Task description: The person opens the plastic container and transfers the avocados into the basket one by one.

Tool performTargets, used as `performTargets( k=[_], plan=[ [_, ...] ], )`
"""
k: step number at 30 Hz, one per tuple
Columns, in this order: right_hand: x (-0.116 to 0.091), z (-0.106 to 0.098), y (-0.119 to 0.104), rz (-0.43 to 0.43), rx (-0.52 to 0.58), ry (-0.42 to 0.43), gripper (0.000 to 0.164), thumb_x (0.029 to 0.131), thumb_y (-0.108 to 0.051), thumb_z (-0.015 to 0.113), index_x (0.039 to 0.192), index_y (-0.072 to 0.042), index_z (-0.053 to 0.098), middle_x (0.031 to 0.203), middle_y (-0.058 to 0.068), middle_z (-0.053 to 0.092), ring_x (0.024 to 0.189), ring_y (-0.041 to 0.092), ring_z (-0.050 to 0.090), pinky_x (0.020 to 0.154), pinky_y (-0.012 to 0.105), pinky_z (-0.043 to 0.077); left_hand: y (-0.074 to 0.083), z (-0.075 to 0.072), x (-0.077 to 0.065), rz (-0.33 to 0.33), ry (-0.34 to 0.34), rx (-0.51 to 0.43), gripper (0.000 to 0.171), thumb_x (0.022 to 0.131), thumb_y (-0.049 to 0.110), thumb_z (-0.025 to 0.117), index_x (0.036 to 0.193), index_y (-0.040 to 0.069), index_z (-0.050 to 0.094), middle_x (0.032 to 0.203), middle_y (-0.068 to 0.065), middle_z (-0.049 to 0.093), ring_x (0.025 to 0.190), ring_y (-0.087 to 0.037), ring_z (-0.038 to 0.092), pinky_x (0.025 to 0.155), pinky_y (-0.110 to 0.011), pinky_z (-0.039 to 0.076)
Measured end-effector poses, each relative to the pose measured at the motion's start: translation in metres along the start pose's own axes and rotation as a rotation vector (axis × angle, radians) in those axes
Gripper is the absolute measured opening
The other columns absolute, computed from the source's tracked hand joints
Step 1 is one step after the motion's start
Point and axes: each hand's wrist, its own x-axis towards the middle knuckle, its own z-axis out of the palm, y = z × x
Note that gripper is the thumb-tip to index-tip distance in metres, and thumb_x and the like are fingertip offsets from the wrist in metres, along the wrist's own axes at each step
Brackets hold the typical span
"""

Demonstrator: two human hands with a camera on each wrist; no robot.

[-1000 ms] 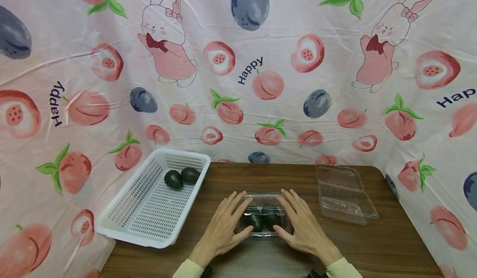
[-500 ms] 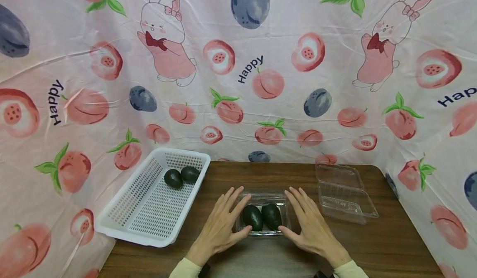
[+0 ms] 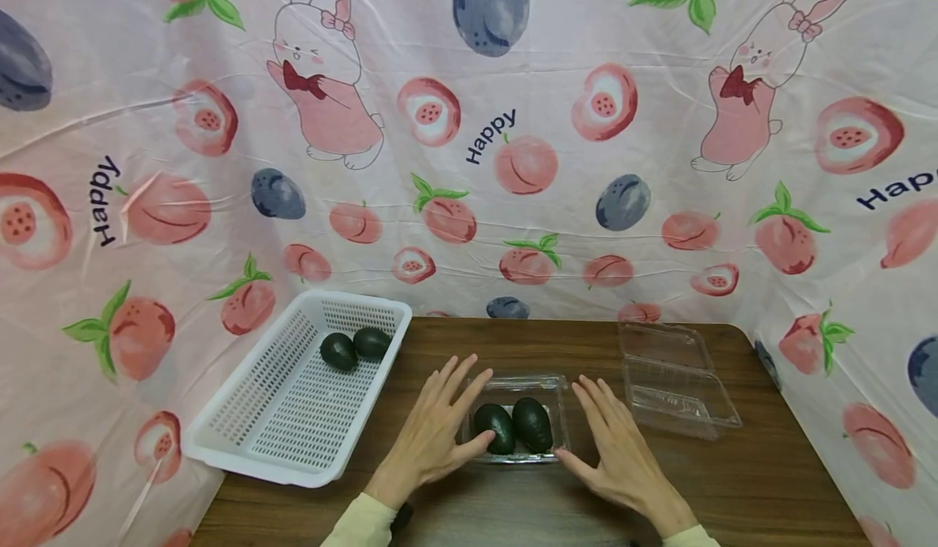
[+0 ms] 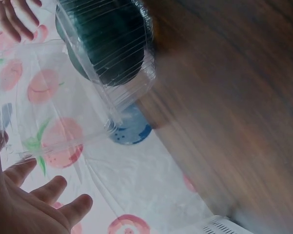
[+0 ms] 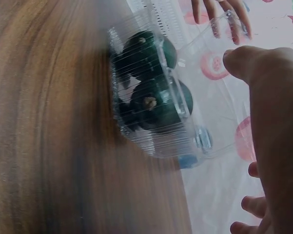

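Two dark green avocados (image 3: 532, 426) lie side by side in a clear plastic clamshell box (image 3: 523, 457) at the front middle of the table. In the right wrist view the box's lid (image 5: 219, 112) stands raised above the base. My left hand (image 3: 432, 439) is at the box's left side, fingers spread and fairly straight, its thumb overlapping the left avocado in the head view. On the other side, my right hand (image 3: 623, 454) has its fingers extended, with the thumb tip right at the front right corner. Neither hand grips anything.
A white perforated basket (image 3: 201, 441) stands at the left, with two more avocados (image 3: 339, 352) near its far right corner. Another clear clamshell box (image 3: 674, 407) sits open at the back right. A fruit-print cloth (image 3: 454, 286) hangs behind the brown wooden table (image 3: 462, 514).
The box's lid has swung up and back, exposing the avocados. My hands have drawn apart, the right one moving farther right.
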Motion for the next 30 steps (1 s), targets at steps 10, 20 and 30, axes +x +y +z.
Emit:
performTargets(
  k=[10, 20, 30],
  plan=[
    [-0.005, 0.013, 0.0, 0.02, 0.026, -0.079, 0.1, 0.093, -0.055, 0.088, 0.168, -0.002, 0.05, 0.173, 0.024, 0.05, 0.157, 0.058, 0.049, 0.116, 0.078, 0.05, -0.005, -0.002, 0.014, -0.021, -0.012, -0.008, 0.098, 0.097, 0.055, 0.079, 0.179, 0.026, 0.034, 0.185, -0.012, 0.037, 0.168, -0.049, 0.041, 0.126, -0.076, 0.045],
    [-0.002, 0.022, -0.001, 0.026, 0.025, -0.136, 0.099, 0.094, -0.058, 0.085, 0.169, -0.004, 0.05, 0.175, 0.024, 0.049, 0.16, 0.056, 0.048, 0.12, 0.076, 0.048, -0.012, -0.001, 0.028, -0.058, -0.033, -0.009, 0.096, 0.1, 0.058, 0.076, 0.18, 0.028, 0.032, 0.185, -0.012, 0.036, 0.168, -0.049, 0.039, 0.126, -0.076, 0.044],
    [-0.001, 0.028, -0.001, 0.024, 0.029, -0.166, 0.099, 0.095, -0.059, 0.084, 0.168, -0.003, 0.05, 0.177, 0.024, 0.046, 0.161, 0.055, 0.047, 0.121, 0.075, 0.048, -0.019, -0.001, 0.043, -0.054, -0.03, -0.048, 0.1, 0.099, 0.056, 0.079, 0.18, 0.023, 0.031, 0.184, -0.012, 0.038, 0.169, -0.049, 0.039, 0.129, -0.075, 0.041]
  ],
)
